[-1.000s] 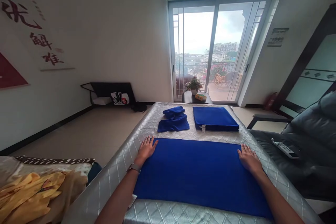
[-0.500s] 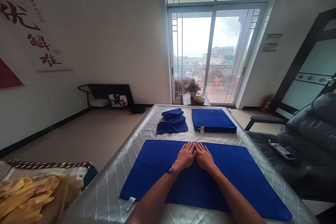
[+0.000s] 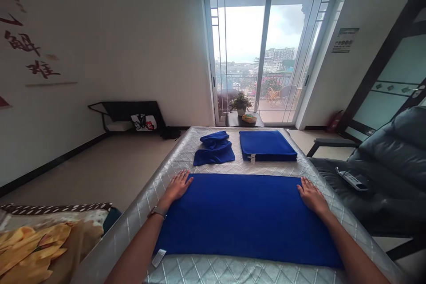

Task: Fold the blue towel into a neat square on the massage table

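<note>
A blue cloth [image 3: 246,217] lies spread flat across the silver quilted mattress [image 3: 233,273], a white label [image 3: 159,258] poking out at its near left corner. My left hand [image 3: 178,186] rests flat on its far left corner, fingers stretched out. At the far right corner lies my right hand [image 3: 312,195], palm down with the fingers extended. Neither hand grips anything. Beyond the cloth, a crumpled blue cloth [image 3: 214,148] sits on the left and a neat stack of folded blue cloths [image 3: 268,145] on the right.
A dark leather armchair [image 3: 386,173] with a pale remote-like device [image 3: 352,179] stands to the right. Yellow fabric [image 3: 33,248] lies at the lower left. Past the bed are a small table [image 3: 234,120] with a potted plant [image 3: 241,107] and a sliding glass door [image 3: 266,53].
My hands have moved apart from the middle of the cloth's far edge, left hand leftward and right hand rightward, to its two far corners. The view has shifted slightly.
</note>
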{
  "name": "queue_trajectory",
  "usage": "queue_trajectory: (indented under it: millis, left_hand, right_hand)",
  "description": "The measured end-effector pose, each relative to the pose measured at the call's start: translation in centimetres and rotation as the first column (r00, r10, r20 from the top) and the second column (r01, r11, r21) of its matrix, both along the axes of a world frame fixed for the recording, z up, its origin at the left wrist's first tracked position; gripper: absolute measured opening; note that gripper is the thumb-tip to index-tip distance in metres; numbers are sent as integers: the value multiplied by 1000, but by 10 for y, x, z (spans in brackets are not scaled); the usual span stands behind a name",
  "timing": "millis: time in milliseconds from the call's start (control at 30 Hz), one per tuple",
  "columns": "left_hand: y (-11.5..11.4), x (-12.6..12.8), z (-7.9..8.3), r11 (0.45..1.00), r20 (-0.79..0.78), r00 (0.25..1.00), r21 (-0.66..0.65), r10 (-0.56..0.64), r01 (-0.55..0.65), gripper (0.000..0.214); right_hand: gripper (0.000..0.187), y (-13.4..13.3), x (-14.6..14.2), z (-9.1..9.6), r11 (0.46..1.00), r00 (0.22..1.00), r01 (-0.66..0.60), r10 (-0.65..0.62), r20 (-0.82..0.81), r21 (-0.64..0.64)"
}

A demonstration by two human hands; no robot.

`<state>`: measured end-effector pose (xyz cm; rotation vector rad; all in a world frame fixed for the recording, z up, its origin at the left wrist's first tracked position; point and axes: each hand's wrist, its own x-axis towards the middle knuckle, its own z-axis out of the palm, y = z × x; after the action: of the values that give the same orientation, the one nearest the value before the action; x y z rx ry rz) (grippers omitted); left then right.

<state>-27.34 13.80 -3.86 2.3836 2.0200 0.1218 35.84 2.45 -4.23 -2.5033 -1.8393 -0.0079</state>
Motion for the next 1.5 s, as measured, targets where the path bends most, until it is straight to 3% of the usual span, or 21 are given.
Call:
queue_trajectory:
  millis: [100, 167, 233, 300, 433, 533, 600, 700, 867, 967, 1067, 1133, 1200, 1300, 1400, 1500]
  left_hand:
    - [1, 5, 8, 1000, -13, 1000, -17, 16, -16, 67]
    - [-3, 25, 17, 999, -7, 999, 37, 32, -32, 69]
    - [-12, 58, 25, 992, 22, 1000, 128, -16, 13, 67]
    - [-26, 104, 29, 970, 52, 986, 194, -158, 146, 63]
    - [-52, 200, 27, 862, 103, 875, 258, -474, 436, 54]
    - [-55, 240, 19, 854, 123, 856, 224, -502, 469, 54]
    - [-50, 243, 15, 887, 127, 883, 167, -452, 430, 57]
    - [-39, 213, 10, 924, 124, 919, 127, -374, 359, 60]
    - [-22, 98, 7, 993, 65, 992, 54, -109, 105, 64]
    - [-18, 26, 7, 997, 35, 997, 40, 63, -65, 66]
    - [-21, -13, 8, 984, 48, 984, 40, 170, -172, 68]
    - [-28, -10, 11, 978, 76, 980, 90, 182, -189, 68]
    - [-40, 17, 16, 979, 102, 989, 162, 107, -123, 66]
    - [-69, 86, 25, 970, 96, 983, 204, -154, 132, 63]
    - [-102, 153, 26, 892, 75, 901, 199, -427, 406, 64]
    - [-123, 178, 20, 846, 80, 847, 160, -525, 509, 66]
  right_hand:
    - [66, 0, -11, 9, 999, 999, 32, -32, 40, -6]
    - [63, -1, -32, 18, 999, 996, 21, -25, 88, 41]
    - [61, -1, -67, 28, 993, 994, -66, 56, 99, 101]
    - [60, 0, -113, 37, 971, 980, -200, 196, 41, 130]
    - [61, 10, -210, 44, 888, 878, -444, 458, -139, 120]
    - [61, 20, -250, 41, 882, 861, -467, 469, -197, 58]
    - [61, 25, -252, 37, 901, 881, -433, 432, -191, 39]
    - [63, 25, -222, 31, 919, 906, -395, 393, -159, 24]
    - [64, 11, -109, 20, 985, 984, -175, 175, -42, -1]
    - [66, 0, -38, 17, 999, 1000, 5, -5, -8, -32]
    - [66, -7, -5, 21, 994, 994, 110, -110, 5, -27]
    - [65, -10, -17, 27, 995, 994, 95, -97, 42, 38]
    - [63, -14, -55, 32, 994, 998, -3, -5, 70, 110]
    - [63, -23, -141, 36, 963, 972, -235, 236, 7, 128]
    - [65, -35, -223, 35, 890, 885, -445, 454, -104, 101]
    - [70, -44, -261, 32, 858, 843, -511, 512, -168, 52]
